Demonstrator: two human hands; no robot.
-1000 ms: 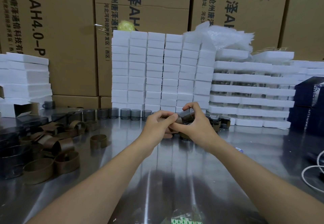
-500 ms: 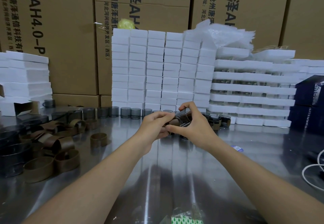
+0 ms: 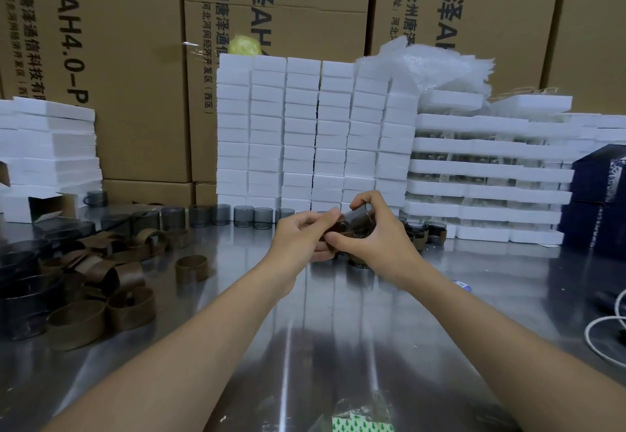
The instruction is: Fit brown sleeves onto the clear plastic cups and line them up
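The hands meet just above the tabletop (image 3: 338, 313). The right hand (image 3: 379, 238) pinches a clear cup (image 3: 360, 223), apparently tipped sideways to present an end to the left hand (image 3: 301, 235), which pinches a brown sleeve (image 3: 338, 228) against it, likely for sliding on. Loose sleeves (image 3: 78, 323) lie within left reach, bare cups (image 3: 244, 216) line the back, and sleeved cups (image 3: 426, 230) stand just beyond the right hand.

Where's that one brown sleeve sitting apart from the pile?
The sleeve stands on the table, left of centre in the head view, between the pile and the left hand, touching neither.
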